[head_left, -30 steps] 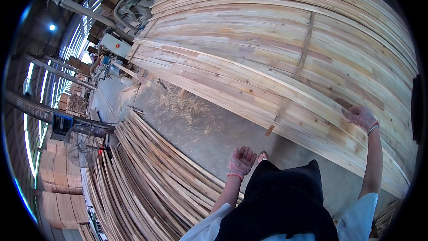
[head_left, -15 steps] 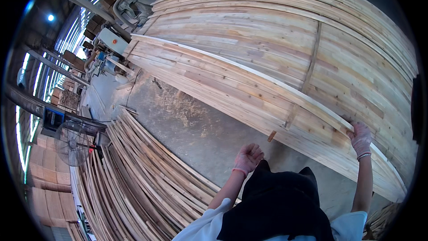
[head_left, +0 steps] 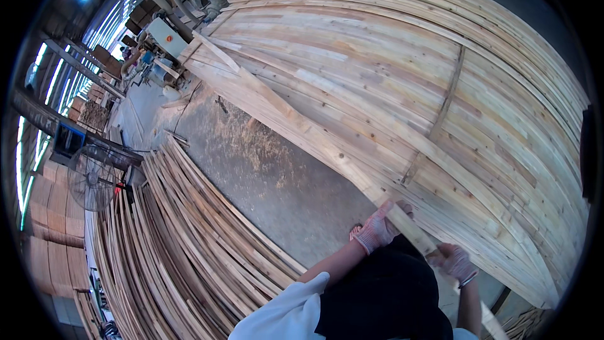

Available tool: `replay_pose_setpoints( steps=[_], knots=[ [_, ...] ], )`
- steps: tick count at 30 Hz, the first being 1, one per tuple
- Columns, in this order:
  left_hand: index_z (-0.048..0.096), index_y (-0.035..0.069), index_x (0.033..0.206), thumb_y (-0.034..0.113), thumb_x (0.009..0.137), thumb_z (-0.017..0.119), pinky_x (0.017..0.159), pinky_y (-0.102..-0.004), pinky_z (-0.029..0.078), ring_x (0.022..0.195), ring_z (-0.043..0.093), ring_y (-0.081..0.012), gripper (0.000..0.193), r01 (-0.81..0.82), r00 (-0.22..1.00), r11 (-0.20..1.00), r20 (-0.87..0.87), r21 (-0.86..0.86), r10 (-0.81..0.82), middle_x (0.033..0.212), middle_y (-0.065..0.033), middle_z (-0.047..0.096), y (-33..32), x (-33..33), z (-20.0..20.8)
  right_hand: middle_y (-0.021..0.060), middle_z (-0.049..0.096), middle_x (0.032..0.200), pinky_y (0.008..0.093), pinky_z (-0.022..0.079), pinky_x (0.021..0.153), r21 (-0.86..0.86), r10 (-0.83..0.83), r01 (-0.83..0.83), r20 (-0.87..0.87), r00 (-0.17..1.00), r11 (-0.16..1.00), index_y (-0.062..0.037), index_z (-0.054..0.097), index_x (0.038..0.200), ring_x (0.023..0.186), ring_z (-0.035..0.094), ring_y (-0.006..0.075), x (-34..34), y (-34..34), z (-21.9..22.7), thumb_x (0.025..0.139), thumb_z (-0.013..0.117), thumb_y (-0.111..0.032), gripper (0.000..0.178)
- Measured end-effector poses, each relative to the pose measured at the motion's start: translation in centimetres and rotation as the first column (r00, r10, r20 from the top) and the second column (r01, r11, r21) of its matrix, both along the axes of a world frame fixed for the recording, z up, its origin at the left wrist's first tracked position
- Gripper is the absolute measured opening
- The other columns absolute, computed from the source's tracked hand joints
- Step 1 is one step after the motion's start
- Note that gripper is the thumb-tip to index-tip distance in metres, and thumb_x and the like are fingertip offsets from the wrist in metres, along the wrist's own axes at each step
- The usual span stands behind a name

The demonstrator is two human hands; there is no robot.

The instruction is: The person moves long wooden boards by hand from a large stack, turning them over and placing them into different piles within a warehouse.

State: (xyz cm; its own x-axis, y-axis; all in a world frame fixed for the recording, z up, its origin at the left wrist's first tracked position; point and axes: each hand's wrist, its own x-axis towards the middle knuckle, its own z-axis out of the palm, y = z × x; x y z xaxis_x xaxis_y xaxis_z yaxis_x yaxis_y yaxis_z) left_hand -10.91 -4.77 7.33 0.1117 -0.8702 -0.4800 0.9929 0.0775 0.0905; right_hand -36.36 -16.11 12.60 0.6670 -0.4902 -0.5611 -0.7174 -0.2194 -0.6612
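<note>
A long, thin wooden strip [head_left: 343, 157] runs from the far left end of the wide wooden panel surface [head_left: 371, 56] down past my body at the lower right. It looks twisted along its length. My left hand [head_left: 377, 228], in a pale knit glove, is closed round the strip at the panel's near edge. Further down the same strip, my gloved right hand [head_left: 457, 264] grips it too, slightly blurred. A second pale strip [head_left: 434, 151] lies lengthwise on the panel, beyond both hands.
Many long narrow strips [head_left: 195, 233] are stacked at the lower left. Sawdust covers the concrete floor [head_left: 264, 151] between stack and panel. A standing fan [head_left: 94, 179] and stacked boards [head_left: 50, 239] are further left. Machinery with a grey control box [head_left: 166, 38] stands at the far left.
My right hand has moved from the panel's right side toward my body, with a strip now drawn over the near edge. My left hand, empty before, has closed on that strip.
</note>
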Motion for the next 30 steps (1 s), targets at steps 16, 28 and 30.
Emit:
replay_pose_setpoints(
  steps=[16,28,30],
  knots=[
    [0.055,0.007,0.094,0.034,0.087,0.063,0.085,-0.0456,0.048,0.081,0.057,-0.0261,0.029,-0.129,0.992,0.977,0.027,0.171,0.127,0.084,-0.0066,0.056,3.7,-2.4,0.1,0.0181,0.064,0.111,0.0434,0.05,0.086,-0.096,-0.007,-0.078,-0.674,0.739,0.992,-0.0097,0.053,0.126,0.105,0.06,0.0345,-30.3,6.5,-5.4,0.077,0.064,-0.048,0.064],
    [0.055,0.007,0.099,0.037,0.087,0.062,0.093,-0.0538,0.045,0.092,0.058,-0.0341,0.032,-0.228,0.973,0.951,0.085,0.209,0.215,0.092,-0.0116,0.059,6.0,-1.6,-2.6,0.0051,0.069,0.084,0.0381,0.05,0.078,-0.385,-0.206,-0.079,-0.643,0.737,0.919,-0.0157,0.066,0.085,0.083,0.066,0.027,-27.7,2.1,-7.7,0.049,0.083,-0.04,0.046],
    [0.055,0.007,0.102,0.037,0.088,0.062,0.094,-0.0542,0.044,0.095,0.058,-0.0345,0.034,-0.264,0.964,0.959,0.052,0.105,0.26,0.096,-0.0124,0.06,6.9,1.3,-5.6,0.0059,0.069,0.086,0.0381,0.05,0.08,-0.342,-0.113,-0.151,-0.64,0.76,0.927,-0.0153,0.065,0.092,0.086,0.065,0.0267,-24.7,1.0,-7.1,0.052,0.083,-0.042,0.051]
  ],
)
